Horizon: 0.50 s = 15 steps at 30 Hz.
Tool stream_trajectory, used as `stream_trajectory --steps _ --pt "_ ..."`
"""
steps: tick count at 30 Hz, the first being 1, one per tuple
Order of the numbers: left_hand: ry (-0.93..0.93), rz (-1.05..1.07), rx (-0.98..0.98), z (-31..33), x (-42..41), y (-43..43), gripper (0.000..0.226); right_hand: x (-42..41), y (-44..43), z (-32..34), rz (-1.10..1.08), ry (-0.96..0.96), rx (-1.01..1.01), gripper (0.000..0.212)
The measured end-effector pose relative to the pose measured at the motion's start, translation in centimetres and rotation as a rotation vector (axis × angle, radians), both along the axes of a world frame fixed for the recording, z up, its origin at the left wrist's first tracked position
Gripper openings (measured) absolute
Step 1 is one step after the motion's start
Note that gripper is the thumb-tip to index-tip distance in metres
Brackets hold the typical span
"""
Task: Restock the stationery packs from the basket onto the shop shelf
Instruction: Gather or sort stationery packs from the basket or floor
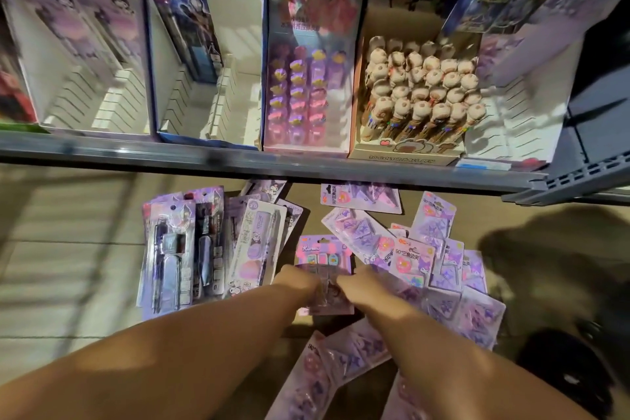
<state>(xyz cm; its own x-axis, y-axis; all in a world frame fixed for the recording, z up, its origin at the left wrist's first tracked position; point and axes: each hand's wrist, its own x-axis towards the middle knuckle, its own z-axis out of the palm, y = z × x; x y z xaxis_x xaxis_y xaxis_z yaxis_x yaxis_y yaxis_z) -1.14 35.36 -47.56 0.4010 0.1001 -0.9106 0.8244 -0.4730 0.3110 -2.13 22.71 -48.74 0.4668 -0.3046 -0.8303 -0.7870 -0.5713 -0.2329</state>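
Observation:
Several purple stationery packs lie spread on the floor below the shop shelf (272,164). In the middle lies a pink-topped pack (322,254) with small erasers. My left hand (296,281) grips its left side and my right hand (358,285) grips its right side, fingers curled over its lower half. Pen packs (170,249) lie stacked to the left. Corner-clip packs (433,242) are scattered to the right and toward me. No basket shows in the head view.
On the shelf stand display boxes: two nearly empty white ones (102,85) at left, a box of purple-topped items (306,92), a box of plush-topped pens (419,89), and another white box (525,112) at right. A dark shoe (566,365) is at lower right.

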Motion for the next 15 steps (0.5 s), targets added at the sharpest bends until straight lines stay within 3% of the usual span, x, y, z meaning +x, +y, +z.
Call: stream_trajectory --steps 1,4,8,12,15 --pt "0.004 0.0 -0.002 0.1 -0.1 0.1 0.029 -0.2 -0.1 0.0 0.011 -0.002 0.009 0.021" --pt "-0.001 -0.047 0.001 0.3 -0.5 0.3 0.03 -0.8 -0.4 0.5 0.035 -0.006 0.05 0.032" --pt "0.036 -0.013 -0.023 0.9 -1.5 0.4 0.029 -1.9 -0.7 1.0 -0.089 -0.022 0.171 0.031" --pt "0.119 0.172 -0.21 2.8 -2.6 0.3 0.009 -3.3 -1.1 1.5 -0.121 -0.071 0.196 0.037" --pt "0.054 0.149 -0.302 5.0 -1.9 0.8 0.009 -3.6 -1.4 3.8 -0.225 -0.21 0.309 0.021"
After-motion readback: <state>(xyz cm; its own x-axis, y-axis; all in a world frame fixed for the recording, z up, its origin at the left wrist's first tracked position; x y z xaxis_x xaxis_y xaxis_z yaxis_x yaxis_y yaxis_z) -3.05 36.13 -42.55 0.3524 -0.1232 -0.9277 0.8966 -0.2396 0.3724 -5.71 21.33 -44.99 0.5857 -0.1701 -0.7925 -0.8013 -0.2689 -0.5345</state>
